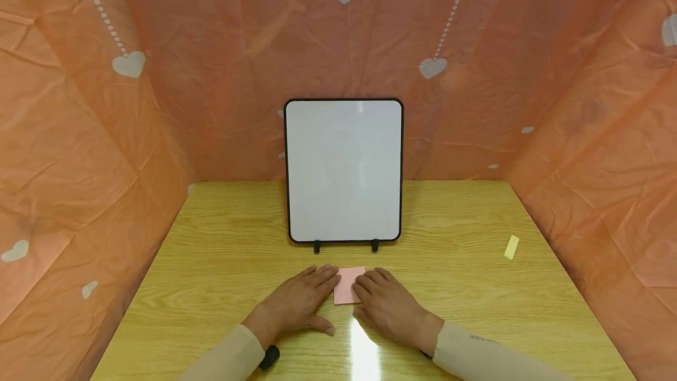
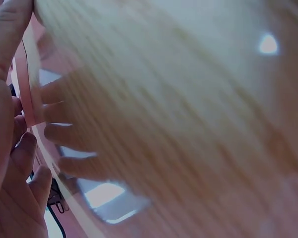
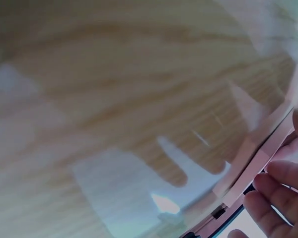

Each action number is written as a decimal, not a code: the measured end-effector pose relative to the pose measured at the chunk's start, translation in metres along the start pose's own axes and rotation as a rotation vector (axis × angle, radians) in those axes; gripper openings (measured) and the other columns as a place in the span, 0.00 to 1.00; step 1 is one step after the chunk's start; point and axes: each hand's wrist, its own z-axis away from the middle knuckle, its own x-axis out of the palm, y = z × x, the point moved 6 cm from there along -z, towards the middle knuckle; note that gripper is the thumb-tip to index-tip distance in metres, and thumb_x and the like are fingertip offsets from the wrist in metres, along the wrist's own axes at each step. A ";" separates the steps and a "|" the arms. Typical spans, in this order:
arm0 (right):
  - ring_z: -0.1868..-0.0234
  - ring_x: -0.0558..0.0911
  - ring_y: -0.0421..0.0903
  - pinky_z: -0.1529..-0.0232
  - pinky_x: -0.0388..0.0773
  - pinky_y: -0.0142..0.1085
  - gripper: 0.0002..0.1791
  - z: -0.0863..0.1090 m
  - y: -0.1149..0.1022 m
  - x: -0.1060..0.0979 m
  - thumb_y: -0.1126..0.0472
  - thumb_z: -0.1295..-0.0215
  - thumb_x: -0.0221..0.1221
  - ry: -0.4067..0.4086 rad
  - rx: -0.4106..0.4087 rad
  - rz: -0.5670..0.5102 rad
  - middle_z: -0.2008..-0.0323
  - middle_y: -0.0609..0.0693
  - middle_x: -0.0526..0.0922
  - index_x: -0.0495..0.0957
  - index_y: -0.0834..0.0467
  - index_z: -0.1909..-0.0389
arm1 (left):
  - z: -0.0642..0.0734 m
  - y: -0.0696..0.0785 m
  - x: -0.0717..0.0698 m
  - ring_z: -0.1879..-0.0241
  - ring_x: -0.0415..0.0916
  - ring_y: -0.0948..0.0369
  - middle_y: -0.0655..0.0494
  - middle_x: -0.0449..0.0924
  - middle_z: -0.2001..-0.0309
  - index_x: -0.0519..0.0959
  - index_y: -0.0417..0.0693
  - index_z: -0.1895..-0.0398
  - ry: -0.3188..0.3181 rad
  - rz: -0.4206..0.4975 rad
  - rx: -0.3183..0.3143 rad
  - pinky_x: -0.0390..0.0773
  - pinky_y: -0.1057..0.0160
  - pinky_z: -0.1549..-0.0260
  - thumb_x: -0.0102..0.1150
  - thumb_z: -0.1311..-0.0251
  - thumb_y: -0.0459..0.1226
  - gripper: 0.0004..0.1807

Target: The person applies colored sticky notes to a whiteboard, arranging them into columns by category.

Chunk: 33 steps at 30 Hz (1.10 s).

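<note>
A pink square sticky-note pad lies on the wooden table between both hands. My left hand rests palm down at its left side, fingertips right at the pad's edge and thumb spread toward me. From the other side, the fingers of my right hand overlap the pad's right part, slightly bent. In the right wrist view the pad's thin pink side shows just beside the fingertips. The left wrist view shows the left hand along its left border, beside a pink edge.
A white board with a black frame stands upright on two small black feet behind the pad. One pale yellow paper strip lies on the table at the right. Orange cloth with white hearts encloses the back and sides.
</note>
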 end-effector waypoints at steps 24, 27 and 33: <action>0.53 0.81 0.43 0.44 0.80 0.41 0.09 -0.010 0.002 -0.006 0.47 0.28 0.67 0.190 -0.039 0.015 0.60 0.41 0.85 0.82 0.48 0.62 | -0.001 -0.001 0.000 0.17 0.53 0.56 0.51 0.57 0.16 0.61 0.46 0.17 0.011 0.034 -0.003 0.58 0.53 0.19 0.54 0.43 0.75 0.59; 0.54 0.81 0.43 0.44 0.80 0.41 0.08 -0.009 0.003 -0.007 0.48 0.27 0.67 0.200 -0.035 0.000 0.60 0.41 0.85 0.82 0.48 0.62 | -0.001 -0.001 0.001 0.16 0.53 0.56 0.51 0.56 0.16 0.61 0.46 0.17 0.011 0.041 -0.002 0.58 0.53 0.18 0.54 0.42 0.75 0.59; 0.57 0.82 0.43 0.46 0.80 0.41 0.05 -0.011 0.002 -0.011 0.54 0.29 0.67 0.231 -0.053 0.019 0.63 0.41 0.87 0.84 0.49 0.64 | -0.001 -0.002 0.001 0.16 0.52 0.56 0.52 0.56 0.16 0.60 0.47 0.16 0.007 0.040 0.000 0.57 0.53 0.18 0.54 0.42 0.75 0.59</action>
